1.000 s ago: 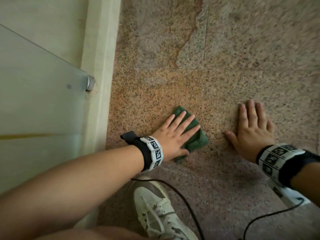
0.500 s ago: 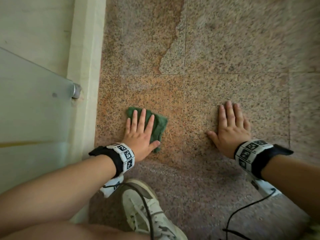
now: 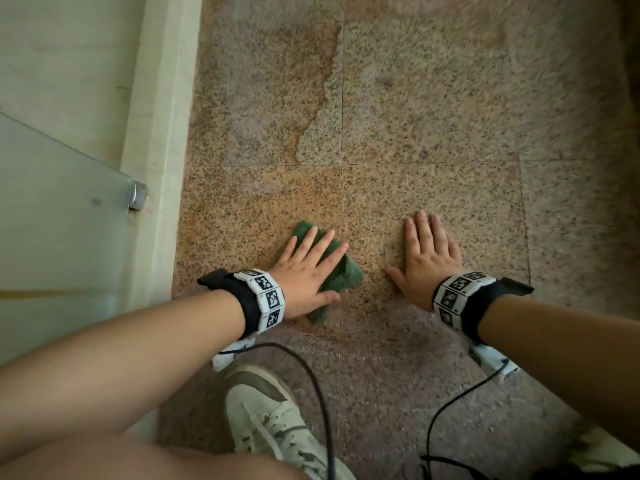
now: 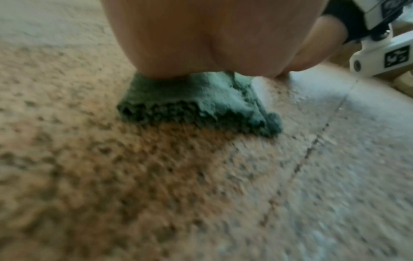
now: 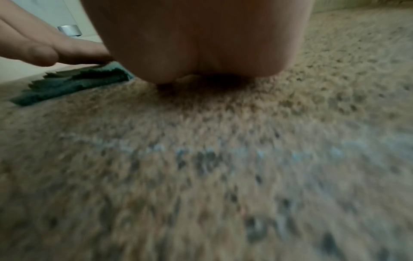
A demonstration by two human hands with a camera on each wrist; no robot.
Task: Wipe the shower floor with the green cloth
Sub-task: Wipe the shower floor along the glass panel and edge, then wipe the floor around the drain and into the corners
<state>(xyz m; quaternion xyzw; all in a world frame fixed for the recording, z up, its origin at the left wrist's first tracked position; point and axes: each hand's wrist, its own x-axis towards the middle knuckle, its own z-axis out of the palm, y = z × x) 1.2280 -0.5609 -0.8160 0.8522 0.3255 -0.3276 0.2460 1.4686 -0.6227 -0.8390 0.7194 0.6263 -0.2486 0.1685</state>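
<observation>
Left hand (image 3: 304,271) flat, fingers straight, pressing green cloth (image 3: 341,273) onto the shower floor (image 3: 433,133) near the curb | right hand (image 3: 427,261) splayed on bare tile — bracing | risk: folded cloth bunches, or slips from under the palm — nothing grips it

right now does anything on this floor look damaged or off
Yes. The speckled granite shower floor has an orange-brown patch with a jagged edge on the tile ahead of the folded green cloth, apparently staining or a damp mark. Black cables trail across the floor near the pale sneaker. Both hands lie flat.
</observation>
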